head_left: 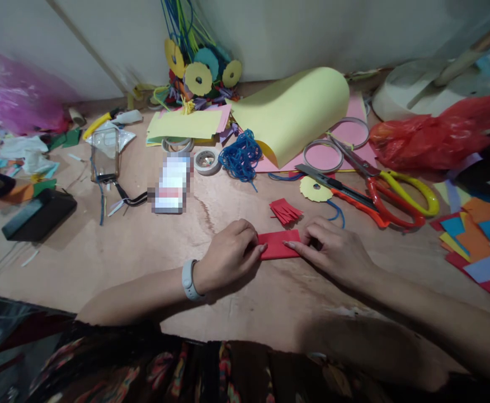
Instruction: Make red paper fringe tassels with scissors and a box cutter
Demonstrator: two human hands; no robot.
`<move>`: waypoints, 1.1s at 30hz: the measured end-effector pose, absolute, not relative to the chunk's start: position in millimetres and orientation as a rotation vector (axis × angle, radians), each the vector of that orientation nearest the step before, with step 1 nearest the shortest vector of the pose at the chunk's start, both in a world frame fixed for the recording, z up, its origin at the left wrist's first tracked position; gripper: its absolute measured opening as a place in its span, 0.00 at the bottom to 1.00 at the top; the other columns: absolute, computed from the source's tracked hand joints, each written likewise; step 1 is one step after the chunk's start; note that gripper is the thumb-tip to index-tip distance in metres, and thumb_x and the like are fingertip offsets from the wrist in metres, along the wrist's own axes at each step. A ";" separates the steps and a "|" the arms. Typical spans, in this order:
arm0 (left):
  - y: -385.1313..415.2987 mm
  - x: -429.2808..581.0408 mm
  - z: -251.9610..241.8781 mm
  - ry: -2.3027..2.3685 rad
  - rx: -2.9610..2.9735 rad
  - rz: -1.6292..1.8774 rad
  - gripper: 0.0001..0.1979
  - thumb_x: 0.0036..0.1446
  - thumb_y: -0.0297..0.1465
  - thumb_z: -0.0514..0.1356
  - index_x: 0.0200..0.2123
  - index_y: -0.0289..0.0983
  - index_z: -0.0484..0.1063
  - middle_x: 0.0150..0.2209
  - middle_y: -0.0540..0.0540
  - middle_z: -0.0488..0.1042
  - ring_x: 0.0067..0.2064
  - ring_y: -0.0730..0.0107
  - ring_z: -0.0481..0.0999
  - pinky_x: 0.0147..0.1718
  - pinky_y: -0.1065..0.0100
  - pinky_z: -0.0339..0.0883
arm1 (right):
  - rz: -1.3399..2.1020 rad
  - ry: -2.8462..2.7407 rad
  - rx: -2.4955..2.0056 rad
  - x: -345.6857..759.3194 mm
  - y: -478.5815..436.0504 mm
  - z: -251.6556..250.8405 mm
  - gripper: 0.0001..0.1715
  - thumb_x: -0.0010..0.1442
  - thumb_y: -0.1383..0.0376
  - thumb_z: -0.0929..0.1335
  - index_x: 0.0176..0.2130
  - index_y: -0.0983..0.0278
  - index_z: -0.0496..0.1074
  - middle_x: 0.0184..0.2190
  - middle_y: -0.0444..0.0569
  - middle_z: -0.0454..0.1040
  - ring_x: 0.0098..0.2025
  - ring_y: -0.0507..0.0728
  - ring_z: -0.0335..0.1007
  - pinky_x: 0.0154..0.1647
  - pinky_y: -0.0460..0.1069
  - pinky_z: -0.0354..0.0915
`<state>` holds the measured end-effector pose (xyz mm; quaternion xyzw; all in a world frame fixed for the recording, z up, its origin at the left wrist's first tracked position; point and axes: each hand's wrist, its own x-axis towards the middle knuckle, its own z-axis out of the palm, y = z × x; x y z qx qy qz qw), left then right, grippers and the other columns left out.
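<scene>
The left hand (230, 252) pinches the left end of a folded strip of red paper (278, 245), and the right hand (333, 246) grips its right end, with the thumb laid on top. The strip lies at the near middle of the counter (228, 319), between the two hands. Just beyond it sits a piece of fringed red paper (286, 211).

At the far left a translucent pink plastic bag (18, 92) bulges, its contents too blurred to make out. Right of it, a clear phone case (105, 151) overlaps a crinkled clear packet (126, 137); a black strap (136, 198) trails from the case.

At the far right stands a round whitish tub (390, 103). A wooden pole (475, 50) slants down to it, though whether the pole goes inside or passes in front I cannot tell. In front of the tub slumps a red plastic bag (442, 131), its contents hidden. Coloured paper scraps (475, 235) spread on the counter nearer than that bag.

To the left of the red bag lie scissors (370, 168) and an orange utility knife (345, 193), the two touching or overlapping. Farther left are a tangle of blue cord (241, 155) and, beside it, a tape roll (207, 172).
</scene>
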<state>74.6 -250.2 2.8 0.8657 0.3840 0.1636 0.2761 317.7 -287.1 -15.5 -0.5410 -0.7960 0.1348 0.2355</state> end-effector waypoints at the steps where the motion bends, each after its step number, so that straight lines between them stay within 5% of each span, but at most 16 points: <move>1: -250.1 74.8 3.1 1.034 2.326 0.435 0.09 0.64 0.32 0.57 0.33 0.34 0.71 0.36 0.43 0.73 0.38 0.65 0.72 0.37 0.64 0.70 | 0.363 -2.182 -1.486 317.7 -287.1 -15.7 0.16 0.66 0.59 0.67 0.28 0.63 0.64 0.29 0.45 0.69 0.28 0.51 0.65 0.27 0.47 0.58; 12: -250.5 75.3 3.7 1.060 2.373 0.379 0.09 0.64 0.33 0.56 0.33 0.34 0.70 0.36 0.41 0.73 0.38 0.64 0.73 0.37 0.62 0.71 | 0.365 -2.184 -1.480 317.3 -288.2 -16.0 0.17 0.66 0.57 0.66 0.28 0.63 0.64 0.29 0.46 0.70 0.27 0.52 0.65 0.27 0.47 0.58; 19: -246.7 71.4 -2.5 0.629 2.722 0.488 0.16 0.69 0.29 0.51 0.57 0.36 0.67 0.57 0.38 0.73 0.56 0.60 0.73 0.52 0.57 0.69 | 0.314 -2.257 -1.495 318.6 -288.4 -17.9 0.17 0.67 0.57 0.65 0.30 0.63 0.64 0.31 0.47 0.70 0.28 0.52 0.66 0.26 0.48 0.58; 23: -248.9 71.7 -4.6 0.438 2.835 0.372 0.17 0.70 0.29 0.50 0.58 0.35 0.67 0.59 0.39 0.72 0.58 0.62 0.73 0.57 0.57 0.68 | 0.257 -2.273 -1.535 319.1 -288.3 -18.8 0.17 0.67 0.56 0.65 0.31 0.63 0.65 0.33 0.48 0.70 0.29 0.53 0.66 0.24 0.47 0.56; 28: -253.4 67.9 -5.5 0.337 2.919 0.231 0.22 0.67 0.26 0.50 0.63 0.30 0.61 0.63 0.35 0.67 0.65 0.57 0.66 0.64 0.53 0.59 | 0.123 -2.306 -1.526 318.8 -288.6 -20.3 0.19 0.69 0.53 0.62 0.34 0.64 0.66 0.34 0.51 0.70 0.31 0.55 0.67 0.25 0.48 0.58; 33: -254.2 64.7 -3.2 0.304 2.892 0.098 0.31 0.67 0.38 0.51 0.67 0.26 0.54 0.67 0.31 0.58 0.71 0.51 0.53 0.69 0.49 0.45 | 0.050 -2.341 -1.534 318.5 -291.1 -21.7 0.21 0.70 0.52 0.60 0.34 0.65 0.67 0.34 0.51 0.70 0.30 0.55 0.67 0.24 0.48 0.56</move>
